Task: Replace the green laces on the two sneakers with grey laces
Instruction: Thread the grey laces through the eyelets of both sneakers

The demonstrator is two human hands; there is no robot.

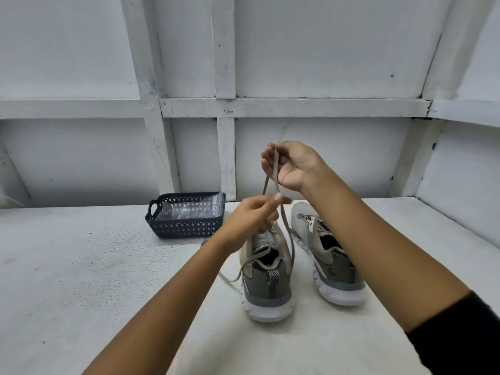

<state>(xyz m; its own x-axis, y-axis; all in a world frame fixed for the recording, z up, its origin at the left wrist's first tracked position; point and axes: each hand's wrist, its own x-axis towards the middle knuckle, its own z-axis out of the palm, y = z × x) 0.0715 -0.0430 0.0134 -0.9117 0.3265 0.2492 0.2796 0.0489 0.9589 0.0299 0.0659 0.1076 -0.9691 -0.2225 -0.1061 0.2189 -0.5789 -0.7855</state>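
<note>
**Drawing slack upward**

Up high, right hand grips thin grey fabric lace, likely pulling its slack taut; left hand pinches it lower, at 7 o'clock. Below, at 6 o'clock, grey mesh sneaker stands on white counter; twin sneaker at its 3 o'clock.

Soft, even, cool light, faint shadows, strong wide-angle bending at edges, slight blur.

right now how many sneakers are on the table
2. The near sneaker stands centre, its grey lace held up by the left hand and right hand; the other sneaker stands just right of it. None seems hidden.
</note>
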